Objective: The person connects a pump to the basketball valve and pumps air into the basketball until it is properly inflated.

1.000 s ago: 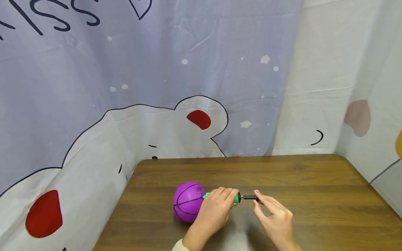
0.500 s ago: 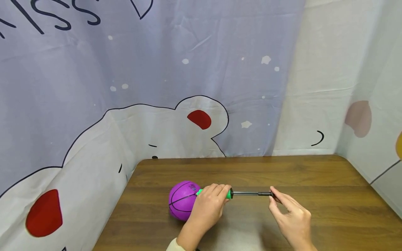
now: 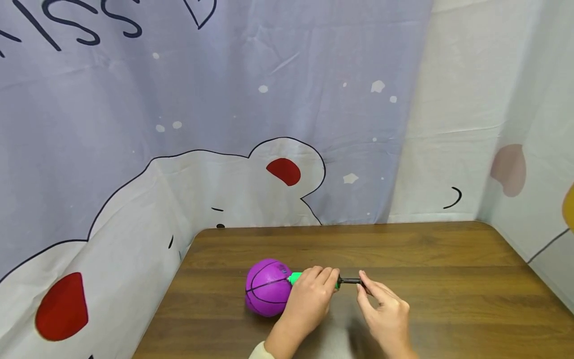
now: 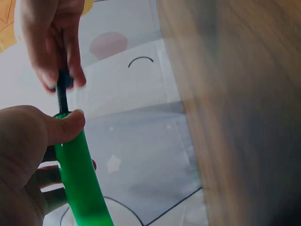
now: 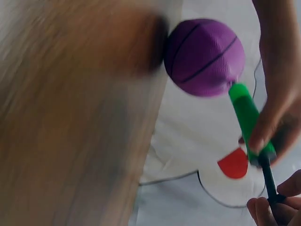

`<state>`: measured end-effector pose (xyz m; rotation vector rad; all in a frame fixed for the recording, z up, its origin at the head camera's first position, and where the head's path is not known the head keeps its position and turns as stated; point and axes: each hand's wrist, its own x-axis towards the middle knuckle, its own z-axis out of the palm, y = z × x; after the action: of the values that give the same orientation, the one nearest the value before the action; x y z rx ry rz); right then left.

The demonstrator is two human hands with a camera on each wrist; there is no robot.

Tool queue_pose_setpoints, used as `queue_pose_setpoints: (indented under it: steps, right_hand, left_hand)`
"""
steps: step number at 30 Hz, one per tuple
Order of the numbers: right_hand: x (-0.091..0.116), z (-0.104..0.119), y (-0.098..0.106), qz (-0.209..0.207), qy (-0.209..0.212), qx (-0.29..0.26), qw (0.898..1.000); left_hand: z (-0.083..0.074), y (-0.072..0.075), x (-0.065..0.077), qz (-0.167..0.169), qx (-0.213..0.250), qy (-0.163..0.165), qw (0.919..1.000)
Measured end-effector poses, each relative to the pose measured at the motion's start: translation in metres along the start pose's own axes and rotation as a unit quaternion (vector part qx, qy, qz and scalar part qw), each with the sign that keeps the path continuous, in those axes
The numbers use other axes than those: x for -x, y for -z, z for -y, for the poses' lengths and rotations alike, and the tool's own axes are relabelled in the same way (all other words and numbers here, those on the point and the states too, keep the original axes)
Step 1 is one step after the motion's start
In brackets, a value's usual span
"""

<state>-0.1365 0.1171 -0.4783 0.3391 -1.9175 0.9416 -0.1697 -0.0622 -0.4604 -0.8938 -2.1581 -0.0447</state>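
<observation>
A purple ball (image 3: 267,289) with black basketball lines sits on the table, left of both hands. The tip of a green hand pump (image 4: 82,174) meets the ball's side, as the right wrist view shows. My left hand (image 3: 309,299) wraps round the green barrel, its thumb lying along it near the black collar. From that collar a short length of black rod (image 3: 351,280) sticks out. My right hand (image 3: 386,311) pinches the black handle at the rod's end between thumb and fingers. Most of the handle is hidden by those fingers.
The brown wooden table (image 3: 426,259) spreads out round the hands, its back edge against a printed cloth (image 3: 358,149). More cloth (image 3: 533,129) hangs along the right side, and a white bear print covers the left.
The right hand drew the pump's handle out to the right, baring a long metal rod, then pushed it back in leftward. The ball and left hand shifted slightly left, then back right.
</observation>
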Motion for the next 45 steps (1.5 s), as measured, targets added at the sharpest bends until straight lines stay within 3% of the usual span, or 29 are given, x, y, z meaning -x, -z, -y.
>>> queue_pose_setpoints:
  steps: [7,13,17,22,29,36,45]
  right_hand:
    - [0.001,-0.003,-0.005,0.010,0.013,-0.026,1.000]
    - [-0.014,-0.010,0.017,0.001,0.003,-0.009,1.000]
    - [-0.021,-0.015,0.033,-0.011,-0.025,0.003,1.000]
    - [-0.024,-0.019,0.042,-0.017,-0.045,0.016,0.999]
    - [-0.022,-0.018,0.039,-0.027,-0.043,0.018,0.999]
    - [-0.008,-0.011,0.018,-0.010,-0.010,0.015,1.000]
    - [0.003,0.000,-0.004,0.016,0.017,-0.024,0.999]
  left_hand:
    - [-0.003,0.001,0.002,0.019,0.029,0.008,0.9994]
    - [0.004,0.008,0.001,0.032,0.040,0.044,0.9978]
    - [0.010,0.013,0.001,0.040,0.031,0.069,0.9963]
    - [0.011,0.012,0.001,0.040,0.015,0.079,0.9959]
    - [0.006,0.007,0.002,0.015,-0.024,0.052,0.9983]
    - [-0.003,0.003,-0.001,0.005,-0.052,0.014,0.9985]
    - [-0.008,0.002,0.004,0.014,-0.009,0.012,0.9998]
